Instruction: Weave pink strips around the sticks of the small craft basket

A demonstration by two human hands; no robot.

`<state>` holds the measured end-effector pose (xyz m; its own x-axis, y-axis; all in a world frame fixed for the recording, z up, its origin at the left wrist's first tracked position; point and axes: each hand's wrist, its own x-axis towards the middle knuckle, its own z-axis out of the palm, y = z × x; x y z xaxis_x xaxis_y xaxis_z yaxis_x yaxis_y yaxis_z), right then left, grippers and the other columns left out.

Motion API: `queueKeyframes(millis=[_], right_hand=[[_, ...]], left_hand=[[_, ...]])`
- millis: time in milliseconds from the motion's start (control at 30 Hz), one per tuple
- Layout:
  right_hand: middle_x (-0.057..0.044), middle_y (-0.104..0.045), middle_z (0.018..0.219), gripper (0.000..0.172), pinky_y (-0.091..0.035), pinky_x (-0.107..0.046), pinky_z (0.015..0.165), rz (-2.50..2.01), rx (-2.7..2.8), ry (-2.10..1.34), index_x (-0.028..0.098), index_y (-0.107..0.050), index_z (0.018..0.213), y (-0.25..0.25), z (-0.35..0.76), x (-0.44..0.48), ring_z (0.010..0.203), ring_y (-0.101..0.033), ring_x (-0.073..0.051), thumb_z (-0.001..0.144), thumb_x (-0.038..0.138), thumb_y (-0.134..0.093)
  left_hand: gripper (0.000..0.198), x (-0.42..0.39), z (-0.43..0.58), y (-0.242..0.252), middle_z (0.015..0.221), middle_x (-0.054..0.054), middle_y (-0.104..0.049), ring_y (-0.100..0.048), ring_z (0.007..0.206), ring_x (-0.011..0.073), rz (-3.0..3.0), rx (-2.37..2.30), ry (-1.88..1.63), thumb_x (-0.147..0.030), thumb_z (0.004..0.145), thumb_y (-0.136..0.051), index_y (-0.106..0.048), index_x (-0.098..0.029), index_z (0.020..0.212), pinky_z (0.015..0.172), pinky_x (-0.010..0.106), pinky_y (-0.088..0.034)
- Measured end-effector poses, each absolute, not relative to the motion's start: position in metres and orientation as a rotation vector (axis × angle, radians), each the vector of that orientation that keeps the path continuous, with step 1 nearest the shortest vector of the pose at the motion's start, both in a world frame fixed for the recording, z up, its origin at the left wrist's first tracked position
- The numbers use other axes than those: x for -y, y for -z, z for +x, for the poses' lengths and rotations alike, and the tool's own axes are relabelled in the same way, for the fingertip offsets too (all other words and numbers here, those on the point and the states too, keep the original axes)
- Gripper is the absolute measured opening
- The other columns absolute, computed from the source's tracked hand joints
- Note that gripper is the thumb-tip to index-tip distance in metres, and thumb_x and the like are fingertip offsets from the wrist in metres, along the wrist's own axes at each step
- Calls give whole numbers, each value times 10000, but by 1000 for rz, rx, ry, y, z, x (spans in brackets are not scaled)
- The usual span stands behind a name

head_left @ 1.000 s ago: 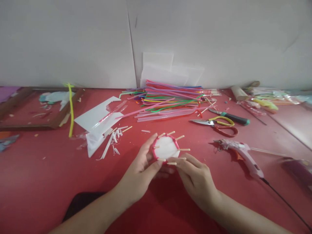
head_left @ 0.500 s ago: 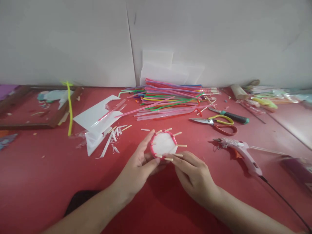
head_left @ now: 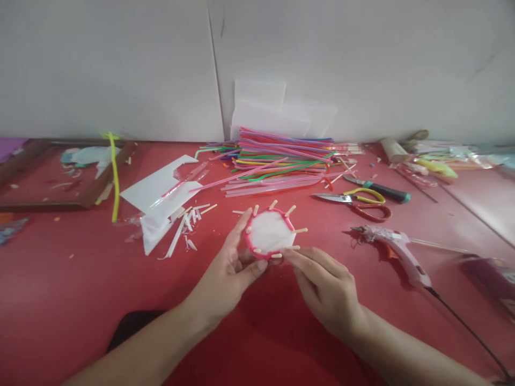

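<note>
At the near edge of the red table [head_left: 201,343], a dark flat thing [head_left: 134,326] lies partly behind the left forearm. Above the table, in the middle, the left hand [head_left: 231,273] is curled around the left side of a white disc [head_left: 271,234], with the thumb at its near edge and the forefinger along its side, so this hand has a firm hold. The right hand [head_left: 328,287] has its fingers nearly closed at the near right edge of the disc; I cannot tell if they pinch the disc, a stick, or only touch. Short pale sticks [head_left: 301,230] stand out around the edge, and a pink cord [head_left: 263,255] runs along it.

If the right fingers push a stick sideways, it could come loose, and if the left thumb presses too much, the disc could bend or the cord could slip off the sticks. To the right lies a glue gun [head_left: 414,264], with its cable near the right forearm; an elbow moved outward could pull it, and its tip may burn if it is hot. White scraps [head_left: 175,244] are on the left. Farther, scissors [head_left: 349,199] and a knife [head_left: 388,192] lie crowded, so a careless reach there could cut. Behind them is a pile of coloured fuzzy stems [head_left: 281,158], then the grey wall [head_left: 341,59]
</note>
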<state>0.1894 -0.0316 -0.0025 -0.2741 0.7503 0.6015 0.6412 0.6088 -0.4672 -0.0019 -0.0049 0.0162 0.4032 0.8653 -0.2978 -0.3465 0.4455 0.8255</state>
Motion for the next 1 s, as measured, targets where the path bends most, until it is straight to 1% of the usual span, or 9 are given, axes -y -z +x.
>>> queueKeyframes(millis=[67,133,233,333,400,533,700,900,1000], right_hand=[[-83,-749,1015,389,-606,-288,776,-1088,2012,-154,197,-639,1195,2,190,32,917,-721,-170,895,5,-484],[-83,-752,1017,386,-611,-286,770,-1086,2019,-144,198,-643,1191,2,190,32,908,-726,-169,895,9,-483],[-89,-750,1032,363,-611,-267,770,-1098,2023,-175,185,-654,1166,2,191,33,914,-730,-163,897,16,-479],[-85,-748,1017,342,-606,-248,772,-1111,2029,-225,179,-662,1148,2,191,35,910,-729,-152,902,24,-483],[-83,-747,982,335,-603,-239,742,-1113,2025,-233,172,-664,1149,2,190,36,872,-728,-148,904,29,-486],[-85,-738,943,333,-597,-233,702,-1074,2001,-252,164,-674,1123,1,189,36,833,-722,-145,900,15,-476],[-81,-736,924,350,-601,-244,681,-1088,2012,-279,188,-686,1123,0,189,35,793,-722,-147,908,30,-460],[-61,-754,876,240,-585,-225,627,-1049,2006,-219,183,-705,1027,0,187,34,699,-709,-129,879,63,-559],[-42,-743,798,177,-577,-216,587,-1066,1977,-236,168,-703,998,-3,183,35,616,-683,-116,856,110,-615]], left_hand=[[939,4,-1,-17,1125,69,-751,-687,1086,230,802,-827,-889,-213,813,-755,-189,-343,1552,1018,376,-488],[932,5,-1,-16,1118,67,-754,-685,1088,234,836,-848,-907,-220,806,-762,-209,-333,1546,1012,377,-497],[922,6,-1,-15,1066,57,-765,-706,1040,225,857,-865,-905,-216,792,-777,-226,-323,1524,966,352,-530],[943,7,-1,-14,1094,61,-755,-717,1012,217,862,-850,-912,-185,746,-814,-231,-313,1476,910,317,-557],[940,7,0,-13,1094,62,-753,-723,990,212,866,-862,-918,-171,727,-825,-233,-306,1443,891,310,-564],[905,8,-1,-13,1024,36,-755,-730,958,212,880,-910,-927,-160,723,-823,-251,-302,1410,876,318,-572],[893,8,-2,-13,1015,32,-749,-731,952,231,890,-928,-906,-161,719,-822,-277,-314,1409,858,337,-579],[872,9,0,-13,967,20,-748,-735,912,217,864,-921,-876,-151,711,-820,-304,-312,1395,807,305,-579],[870,11,1,-13,978,30,-748,-737,891,217,874,-915,-863,-148,707,-818,-309,-306,1395,814,316,-574]])
